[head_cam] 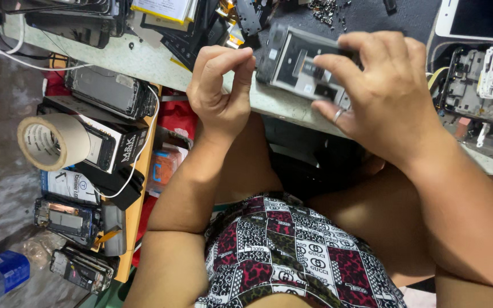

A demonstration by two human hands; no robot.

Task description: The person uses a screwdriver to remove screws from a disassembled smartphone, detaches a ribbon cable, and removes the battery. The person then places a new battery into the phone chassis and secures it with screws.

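At upper centre of the frame, the right hand (383,94) grips an opened phone chassis (300,63) over the worktop (144,60) edge; the left hand (221,91) beside it has fingers pressed together at the tips, whether on anything I cannot tell

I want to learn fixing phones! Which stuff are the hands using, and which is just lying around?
In use:
opened phone, held by the right hand
left hand, fingertips pinched together beside it

Lying about:
roll of tape
pile of small screws
blue bottle
stripped phones on the side shelf
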